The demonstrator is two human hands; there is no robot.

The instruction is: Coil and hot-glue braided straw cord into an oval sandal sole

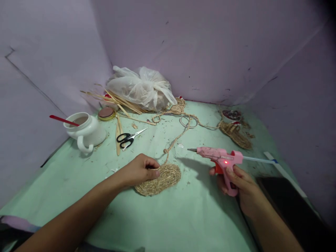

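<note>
A coiled oval sole of braided straw rope [168, 176] lies flat on the green-covered table. My left hand [143, 170] pinches its left upper edge between thumb and fingers. From that edge the loose rope [178, 138] runs up and away across the table, with a small knot near the sole. To the right, my right hand [237, 182] is wrapped round the handle of a pink hot glue gun [219, 154], a finger at its orange trigger. The gun's nozzle points left, apart from the sole, and a red light glows on its body. A clear glue stick [258, 160] sticks out of its back.
Black-handled scissors [130, 138] lie beyond my left hand. A white mug [88, 129] holding a red stick stands at left near a lidded jar [106, 113]. Straw strips and a tied plastic bag [143, 87] sit behind. A woven straw slipper [235, 133] and dark flat object [286, 199] are at right.
</note>
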